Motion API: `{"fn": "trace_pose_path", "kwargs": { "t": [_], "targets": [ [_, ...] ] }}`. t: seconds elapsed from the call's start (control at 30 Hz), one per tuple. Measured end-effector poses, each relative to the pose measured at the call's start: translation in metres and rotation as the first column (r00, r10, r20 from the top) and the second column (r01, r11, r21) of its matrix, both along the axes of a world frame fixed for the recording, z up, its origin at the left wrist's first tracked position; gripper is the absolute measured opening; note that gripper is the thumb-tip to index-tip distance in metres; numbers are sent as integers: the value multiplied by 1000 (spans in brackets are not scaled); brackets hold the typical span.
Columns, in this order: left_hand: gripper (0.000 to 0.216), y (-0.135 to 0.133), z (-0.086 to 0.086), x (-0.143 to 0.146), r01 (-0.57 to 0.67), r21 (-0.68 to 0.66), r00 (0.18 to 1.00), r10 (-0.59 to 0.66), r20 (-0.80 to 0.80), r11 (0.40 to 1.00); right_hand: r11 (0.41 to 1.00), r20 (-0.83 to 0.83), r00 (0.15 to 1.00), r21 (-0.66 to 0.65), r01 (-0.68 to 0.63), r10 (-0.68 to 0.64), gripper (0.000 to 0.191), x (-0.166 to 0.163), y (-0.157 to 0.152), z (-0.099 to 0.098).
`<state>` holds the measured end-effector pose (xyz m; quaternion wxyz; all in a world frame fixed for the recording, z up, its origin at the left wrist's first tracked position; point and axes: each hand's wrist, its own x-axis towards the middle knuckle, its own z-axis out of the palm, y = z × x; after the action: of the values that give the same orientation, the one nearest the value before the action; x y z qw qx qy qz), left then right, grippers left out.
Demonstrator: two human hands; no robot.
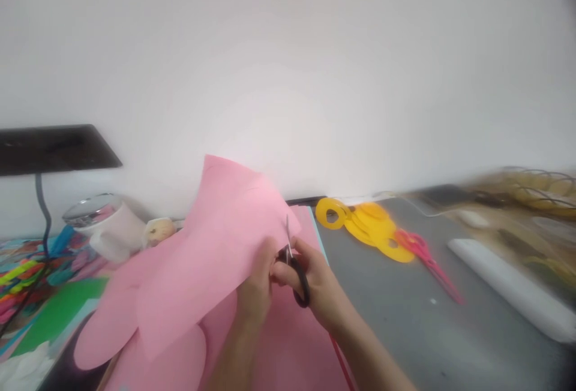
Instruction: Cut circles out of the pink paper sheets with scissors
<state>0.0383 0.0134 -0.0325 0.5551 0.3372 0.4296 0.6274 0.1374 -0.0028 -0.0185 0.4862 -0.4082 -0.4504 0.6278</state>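
My left hand [257, 280] is closed on the lower right edge of a large sheet of pink paper [211, 241], which stands tilted up and curved. In my right hand [315, 283] is a pair of scissors [300, 283] with black handles, its blades pointing up at the sheet's right edge. The two hands are close together, thumbs almost touching. Rounded pink paper pieces [173, 358] lie beneath the raised sheet, on top of a stack of pink paper [288, 349]. Part of the scissor blades is hidden by the hands.
Yellow paper cutouts [371, 229] and pink scissors [427, 262] lie on the grey table [387, 331] at right, near a long white object [513, 289]. At left are a white mug [117, 229], a small round figure [159, 232], green paper [63, 313] and colourful craft pieces [27, 277].
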Motion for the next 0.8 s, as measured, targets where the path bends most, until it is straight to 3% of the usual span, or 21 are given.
{"fn": "trace_pose_path", "kwargs": {
  "t": [0.23,0.37,0.47,0.67,0.8],
  "targets": [
    [54,-6,13,6,-218,-245,976,210,-61,945,999,47,998,-30,36,-35,32,-10,-1,-5],
    [32,-4,12,4,-200,-68,980,200,-14,977,1000,-23,1000,-16,0,0,36,-4,-1,4],
    [31,-2,9,2,-175,20,983,176,-46,984,1000,-75,997,13,-22,23,39,2,-1,9],
    [37,1,0,0,-104,-20,990,102,-95,994,1000,-85,996,0,-25,25,39,2,-2,7],
    [37,0,-1,1,-156,-28,983,153,-99,987,1000,-55,998,-12,21,-22,34,0,-4,6]
  ]
}}
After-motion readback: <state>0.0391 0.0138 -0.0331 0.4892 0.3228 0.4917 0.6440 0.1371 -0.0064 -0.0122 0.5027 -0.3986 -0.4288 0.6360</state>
